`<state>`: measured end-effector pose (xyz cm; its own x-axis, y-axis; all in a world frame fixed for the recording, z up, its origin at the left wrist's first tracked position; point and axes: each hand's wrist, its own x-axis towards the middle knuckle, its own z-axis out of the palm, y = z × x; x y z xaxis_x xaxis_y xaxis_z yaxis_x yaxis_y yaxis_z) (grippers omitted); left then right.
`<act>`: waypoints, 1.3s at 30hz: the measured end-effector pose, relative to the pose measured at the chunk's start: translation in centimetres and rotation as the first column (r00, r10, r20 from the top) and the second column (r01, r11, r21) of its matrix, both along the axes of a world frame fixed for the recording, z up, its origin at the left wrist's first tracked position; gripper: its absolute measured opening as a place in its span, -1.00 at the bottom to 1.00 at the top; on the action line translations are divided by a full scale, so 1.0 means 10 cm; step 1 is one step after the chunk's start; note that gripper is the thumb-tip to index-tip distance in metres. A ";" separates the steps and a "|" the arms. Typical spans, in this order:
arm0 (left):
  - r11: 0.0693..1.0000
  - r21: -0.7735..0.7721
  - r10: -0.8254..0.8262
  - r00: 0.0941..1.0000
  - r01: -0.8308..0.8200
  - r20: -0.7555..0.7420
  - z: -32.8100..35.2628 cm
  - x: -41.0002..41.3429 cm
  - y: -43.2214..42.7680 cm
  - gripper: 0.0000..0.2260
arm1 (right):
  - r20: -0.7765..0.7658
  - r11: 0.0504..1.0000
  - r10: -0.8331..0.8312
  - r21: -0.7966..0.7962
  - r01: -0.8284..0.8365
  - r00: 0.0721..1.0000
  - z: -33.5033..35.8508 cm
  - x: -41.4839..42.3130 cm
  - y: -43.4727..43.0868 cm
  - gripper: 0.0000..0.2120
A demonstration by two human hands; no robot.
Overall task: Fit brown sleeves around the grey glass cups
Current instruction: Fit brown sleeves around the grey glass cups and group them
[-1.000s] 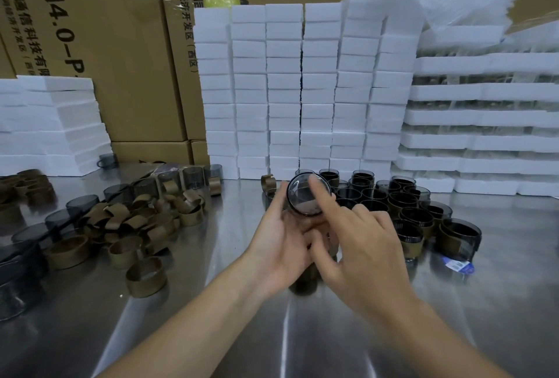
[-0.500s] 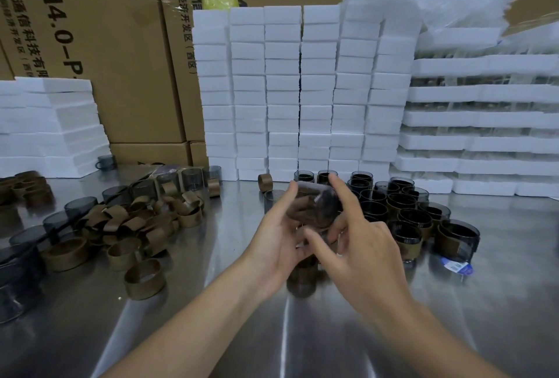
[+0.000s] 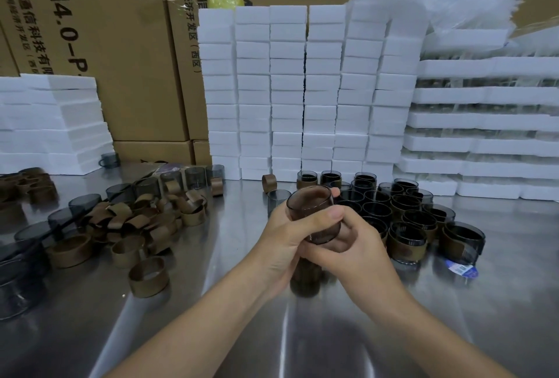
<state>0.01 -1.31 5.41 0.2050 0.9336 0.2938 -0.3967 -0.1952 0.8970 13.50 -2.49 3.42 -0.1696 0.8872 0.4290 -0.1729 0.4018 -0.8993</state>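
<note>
Since a second ago the grey glass cup (image 3: pixel 310 200) has swung round: its mouth then faced the camera with the right forefinger on the rim, and now the mouth looks upward and a little away; the right hand (image 3: pixel 360 253) has dropped from the rim to the cup's lower part; both hands sit closer together; the left hand (image 3: pixel 281 244) wraps the cup's side, thumb laid across the front and fingertips showing behind the far wall, so both hands are closed on this one cup; it is held in the air above the steel table (image 3: pixel 302 341), just in front of the sleeved cups (image 3: pixel 405 217); its long axis runs nearly upright, leaning slightly left at the top, base hidden in the right palm; I judge the two-handed hold lets one hand steady the glass while the other works a band along the wall, and the upright turn suits setting it down with the finished ones; the glass looks brownish, yet I cannot tell whether a sleeve is on it, nor whether the dark shape under the hands is a sleeve or a reflection; loose brown sleeves (image 3: pixel 142 223) lie heaped to the left beside bare grey cups (image 3: pixel 175 179), within the left hand's reach for the next pick
</note>
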 end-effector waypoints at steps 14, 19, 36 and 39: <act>0.986 -0.067 -0.165 0.954 0.153 -0.252 -0.02 -0.09 -0.01 -0.31 | -0.137 0.842 0.416 -0.315 -0.438 0.899 0.06 0.19 0.07 -0.28; 0.994 -0.106 -0.032 0.996 0.022 -0.089 -0.05 -0.07 0.07 -0.39 | -0.013 0.929 0.125 -0.350 -0.122 0.992 0.07 0.16 0.14 -0.23; 0.916 -0.217 0.311 0.939 -0.337 -0.147 -0.15 -0.46 0.38 -0.48 | 0.815 0.932 -0.358 0.342 0.119 0.456 -0.19 0.25 0.16 -0.79; 0.931 -0.218 0.265 0.953 -0.292 -0.145 -0.14 -0.47 0.38 -0.46 | 0.645 0.906 -0.408 0.375 0.198 0.646 -0.14 0.25 0.13 -0.56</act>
<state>-4.71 2.48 3.97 -0.0548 0.9972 0.0504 -0.2517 -0.0626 0.9658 16.02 -1.18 2.04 -0.2506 0.8236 0.5088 0.6311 0.5375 -0.5593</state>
